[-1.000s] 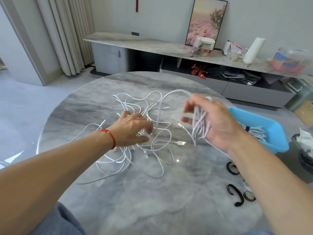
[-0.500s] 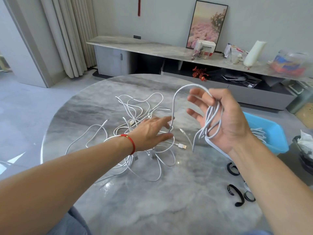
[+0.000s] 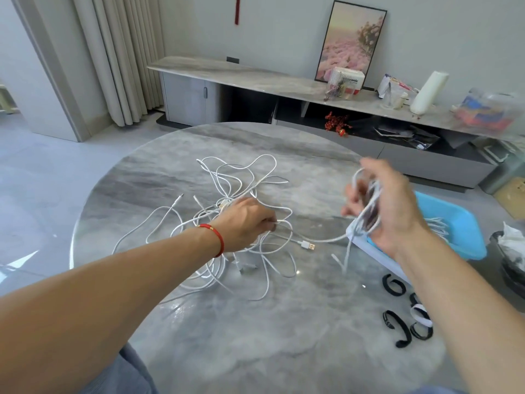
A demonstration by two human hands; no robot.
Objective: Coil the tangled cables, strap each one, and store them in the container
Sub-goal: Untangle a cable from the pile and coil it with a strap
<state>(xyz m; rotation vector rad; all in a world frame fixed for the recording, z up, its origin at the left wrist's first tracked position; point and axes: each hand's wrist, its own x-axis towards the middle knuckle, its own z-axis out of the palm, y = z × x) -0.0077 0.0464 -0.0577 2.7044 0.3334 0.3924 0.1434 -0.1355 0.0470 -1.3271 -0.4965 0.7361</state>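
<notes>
Round marble tabletop (image 3: 255, 351) | four black straps (image 3: 397, 328) and one white, nearest, laid ready for binding | left hand (image 3: 244, 223) grip pinches tangled cables (image 3: 241, 177), feeding slack | right hand (image 3: 380, 206) grip curls round growing coil (image 3: 366, 214) | blue container (image 3: 466, 231) beyond holds one stored bundle

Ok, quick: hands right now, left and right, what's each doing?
Left hand: pinches a white cable in the tangle on the table.
Right hand: grips a partly wound coil of white cable, raised and blurred.
</notes>
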